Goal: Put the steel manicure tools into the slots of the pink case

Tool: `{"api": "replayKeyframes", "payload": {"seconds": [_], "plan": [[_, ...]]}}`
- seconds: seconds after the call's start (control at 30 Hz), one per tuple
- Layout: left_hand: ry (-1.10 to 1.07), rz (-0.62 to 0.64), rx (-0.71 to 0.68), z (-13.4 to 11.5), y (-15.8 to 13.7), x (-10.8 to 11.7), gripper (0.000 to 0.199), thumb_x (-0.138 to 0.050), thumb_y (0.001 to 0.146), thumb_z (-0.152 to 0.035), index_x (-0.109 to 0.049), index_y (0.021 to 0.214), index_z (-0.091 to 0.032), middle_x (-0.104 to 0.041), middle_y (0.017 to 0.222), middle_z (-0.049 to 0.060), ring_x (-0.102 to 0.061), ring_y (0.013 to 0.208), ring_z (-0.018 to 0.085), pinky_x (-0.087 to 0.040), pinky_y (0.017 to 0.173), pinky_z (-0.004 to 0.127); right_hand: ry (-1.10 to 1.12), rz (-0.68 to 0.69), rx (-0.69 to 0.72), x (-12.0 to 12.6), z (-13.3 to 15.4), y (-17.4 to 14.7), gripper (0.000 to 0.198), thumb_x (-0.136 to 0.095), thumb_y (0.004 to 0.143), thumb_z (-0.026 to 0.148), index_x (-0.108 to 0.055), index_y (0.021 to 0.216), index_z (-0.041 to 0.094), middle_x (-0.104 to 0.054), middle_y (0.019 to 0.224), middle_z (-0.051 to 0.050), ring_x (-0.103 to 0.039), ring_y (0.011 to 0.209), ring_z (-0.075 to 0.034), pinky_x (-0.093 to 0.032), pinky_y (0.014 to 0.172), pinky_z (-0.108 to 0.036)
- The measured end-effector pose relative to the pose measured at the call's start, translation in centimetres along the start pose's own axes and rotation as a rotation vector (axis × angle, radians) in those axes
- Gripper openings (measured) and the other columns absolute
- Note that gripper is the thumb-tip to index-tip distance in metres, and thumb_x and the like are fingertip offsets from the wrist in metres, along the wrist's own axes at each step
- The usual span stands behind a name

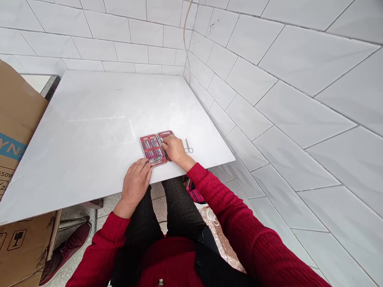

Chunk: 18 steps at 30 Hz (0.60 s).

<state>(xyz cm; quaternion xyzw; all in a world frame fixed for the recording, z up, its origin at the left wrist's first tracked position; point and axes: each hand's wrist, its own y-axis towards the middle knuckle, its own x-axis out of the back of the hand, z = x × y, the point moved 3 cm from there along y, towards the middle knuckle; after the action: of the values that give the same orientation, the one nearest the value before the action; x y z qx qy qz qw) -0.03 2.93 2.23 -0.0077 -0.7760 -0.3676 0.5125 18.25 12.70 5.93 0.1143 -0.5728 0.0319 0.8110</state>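
Note:
A manicure set case [143, 139] lies unfolded on the white table, its red lining holding several slim metal tools. A nail clipper [156, 160] shows along the near edge of its left half. My left hand [136, 179] rests with fingers extended, fingertips touching the case's near left corner. Over the right half, my right hand [175, 149] has thumb and fingers pinched together. Whatever is between those fingertips is too small and covered to make out; the hand also hides part of that half. Small scissors [188, 146] lie on the table just right of my right hand.
The white table [98, 99] meets tiled walls [257, 79] at the back and right. A cable [186, 40] hangs down in the corner. Cardboard boxes [18, 103] stand at the left. A dark red shoe [68, 251] is on the floor, lower left.

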Motion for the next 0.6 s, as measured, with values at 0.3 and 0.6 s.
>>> {"api": "replayKeyframes", "payload": {"seconds": [0.3,0.6], "plan": [[0.006,0.006,-0.003,-0.1,0.1,0.1,0.026,-0.045,0.106,-0.027,-0.067,0.117,-0.018,-0.069,0.128,0.014,-0.065,0.119,0.030,-0.055,0.100,0.049,0.256,-0.046,0.019,-0.4,-1.9,-1.1,0.023,-0.069,0.086,0.007,-0.076,0.104,0.019,-0.072,0.114,-0.005,-0.066,0.096,-0.018,-0.049,0.092,-0.031],[0.000,0.010,0.009,0.0,0.2,0.1,0.029,-0.044,0.106,-0.027,-0.067,0.120,-0.017,-0.070,0.128,0.016,-0.065,0.119,0.031,-0.054,0.101,0.050,0.240,-0.042,0.059,-0.5,-1.9,-1.3,0.018,-0.069,0.092,0.013,-0.077,0.108,0.019,-0.072,0.114,-0.007,-0.065,0.107,-0.020,-0.048,0.094,-0.031]]}}
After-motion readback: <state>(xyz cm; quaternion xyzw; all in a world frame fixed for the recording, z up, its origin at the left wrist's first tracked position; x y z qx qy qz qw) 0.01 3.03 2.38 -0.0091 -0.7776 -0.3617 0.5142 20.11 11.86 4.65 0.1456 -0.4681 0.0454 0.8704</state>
